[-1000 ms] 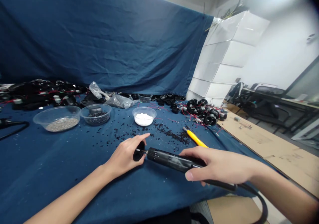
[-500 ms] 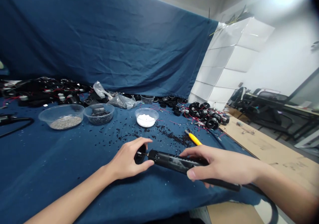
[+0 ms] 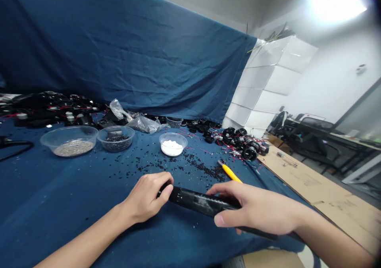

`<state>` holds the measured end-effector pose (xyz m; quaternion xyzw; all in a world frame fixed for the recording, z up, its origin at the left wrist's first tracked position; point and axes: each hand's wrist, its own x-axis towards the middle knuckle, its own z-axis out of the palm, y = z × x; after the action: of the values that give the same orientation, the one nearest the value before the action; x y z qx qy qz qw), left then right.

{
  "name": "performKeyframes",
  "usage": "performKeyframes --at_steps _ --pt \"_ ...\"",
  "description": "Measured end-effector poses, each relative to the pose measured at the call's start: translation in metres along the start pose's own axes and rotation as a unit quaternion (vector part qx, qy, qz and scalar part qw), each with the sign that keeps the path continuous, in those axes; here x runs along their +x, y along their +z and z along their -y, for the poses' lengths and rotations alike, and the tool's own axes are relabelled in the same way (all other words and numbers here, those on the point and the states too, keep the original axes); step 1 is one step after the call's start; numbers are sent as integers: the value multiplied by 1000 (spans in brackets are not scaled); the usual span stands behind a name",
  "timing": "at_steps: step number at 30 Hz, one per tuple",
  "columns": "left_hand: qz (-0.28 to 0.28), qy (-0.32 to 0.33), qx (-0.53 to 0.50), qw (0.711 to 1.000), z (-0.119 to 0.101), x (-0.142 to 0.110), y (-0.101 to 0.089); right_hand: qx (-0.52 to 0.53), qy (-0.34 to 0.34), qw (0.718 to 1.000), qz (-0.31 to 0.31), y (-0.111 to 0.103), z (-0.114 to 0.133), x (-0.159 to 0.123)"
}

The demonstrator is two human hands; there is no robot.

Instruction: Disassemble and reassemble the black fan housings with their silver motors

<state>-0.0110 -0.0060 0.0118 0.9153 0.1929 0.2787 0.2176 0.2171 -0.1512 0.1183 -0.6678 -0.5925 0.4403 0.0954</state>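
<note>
My left hand [image 3: 148, 196] is closed around a small black round part [image 3: 163, 187], mostly hidden by the fingers, above the blue cloth. In my right hand [image 3: 256, 209] lies a black electric screwdriver [image 3: 195, 201], gripped along its body and pointing left. Its front end meets the left thumb and fingertips at the black part; the bit itself is out of sight. Just behind the right hand is a yellow-handled tool [image 3: 231, 173] with a metal tip.
Clear bowls hold silvery bits [image 3: 74, 147], black screws [image 3: 116, 141] and white pieces [image 3: 172, 147]. Tiny black pieces [image 3: 208, 168] are scattered over the blue cloth [image 3: 98, 188]. Black parts with red wires [image 3: 247, 145] pile up at the right, with more at the left back.
The screwdriver has moved left toward the black part, closing the gap where the bit showed. My left fingers have curled tighter round the part. The view has shifted slightly.
</note>
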Motion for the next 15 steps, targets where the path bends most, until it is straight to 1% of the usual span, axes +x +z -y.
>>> performKeyframes --at_steps 4,8,15 --pt "-1 -6 9 1000 1 0 2 21 0 1000 -3 2 -2 1" --pt "-4 -11 8 1000 0 2 1 20 -2 1000 -7 3 -3 1" --pt "-23 -10 -23 999 -1 0 -4 -4 9 1000 -9 2 7 -4"
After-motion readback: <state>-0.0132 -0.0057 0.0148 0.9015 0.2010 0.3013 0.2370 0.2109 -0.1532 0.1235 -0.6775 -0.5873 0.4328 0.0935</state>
